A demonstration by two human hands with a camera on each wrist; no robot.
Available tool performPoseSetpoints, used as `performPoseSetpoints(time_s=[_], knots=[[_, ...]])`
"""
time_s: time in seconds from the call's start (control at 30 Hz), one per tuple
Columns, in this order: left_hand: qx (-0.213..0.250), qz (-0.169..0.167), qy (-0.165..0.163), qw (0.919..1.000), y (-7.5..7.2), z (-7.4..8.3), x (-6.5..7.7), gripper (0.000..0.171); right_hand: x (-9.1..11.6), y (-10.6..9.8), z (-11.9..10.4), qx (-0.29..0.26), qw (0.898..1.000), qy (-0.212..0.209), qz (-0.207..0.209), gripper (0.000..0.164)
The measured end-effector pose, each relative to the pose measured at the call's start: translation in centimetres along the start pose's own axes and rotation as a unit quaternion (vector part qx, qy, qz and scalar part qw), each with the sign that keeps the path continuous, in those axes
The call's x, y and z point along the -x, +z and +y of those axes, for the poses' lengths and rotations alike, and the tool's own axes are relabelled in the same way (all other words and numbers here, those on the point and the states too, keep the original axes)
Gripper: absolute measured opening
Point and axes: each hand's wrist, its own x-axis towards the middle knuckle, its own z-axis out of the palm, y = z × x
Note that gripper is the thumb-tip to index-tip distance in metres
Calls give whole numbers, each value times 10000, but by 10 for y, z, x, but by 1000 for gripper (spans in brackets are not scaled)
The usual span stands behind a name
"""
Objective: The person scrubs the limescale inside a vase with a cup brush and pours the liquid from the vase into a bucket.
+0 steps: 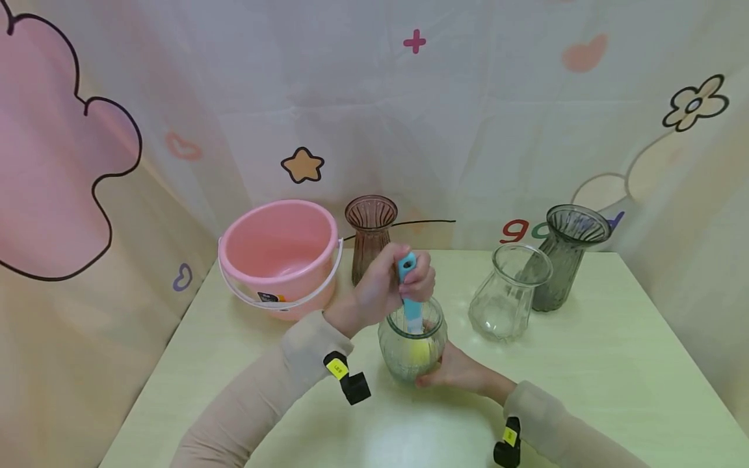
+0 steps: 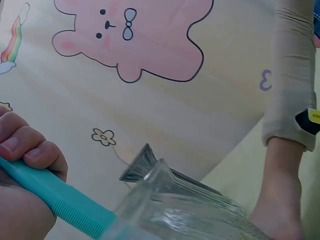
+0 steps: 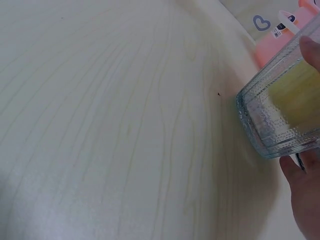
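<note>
My left hand (image 1: 379,292) grips the turquoise handle (image 1: 413,311) of a cleaning brush, fingers curled round it. The brush reaches down through the mouth of a clear ribbed glass vase (image 1: 393,354). Through the glass shows its yellow sponge head (image 3: 295,95), blurred by the ribbing. Low on the vase's right side, my right hand (image 1: 459,372) holds the glass, with its thumb and fingers around the wall in the right wrist view. Whether the vase's base touches the table cannot be told. The left wrist view shows the handle (image 2: 65,200) slanting towards the glass.
A pink bucket (image 1: 281,260) with a white handle stands behind on the left. Beside it is a brownish-pink fluted vase (image 1: 368,244), partly behind my left hand. To the right, a clear glass vase (image 1: 500,309) stands before a grey fluted vase (image 1: 558,273). A printed curtain (image 1: 351,97) hangs behind the table.
</note>
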Motion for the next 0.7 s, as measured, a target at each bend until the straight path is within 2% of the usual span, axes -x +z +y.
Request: performPoseSetpoints(time_s=[0.1, 0.2, 0.4, 0.53, 0.7], knots=[[-189, 57, -235, 9995, -2, -12, 2, 34, 0, 0, 0, 47, 10000, 27, 8, 85], [-303, 85, -301, 9991, -4, -19, 3, 35, -1, 1, 2, 100, 9999, -83, 18, 89], [-396, 120, -269, 9988, -5, -20, 2, 35, -3, 2, 5, 70, 9997, -205, 80, 93], [-423, 54, -259, 9988, 2, -9, -1, 33, -3, 3, 5, 108, 9997, -219, 60, 87], [-316, -95, -48, 9994, 15, 22, -11, 33, -1, 4, 5, 90, 9996, -282, 45, 85]])
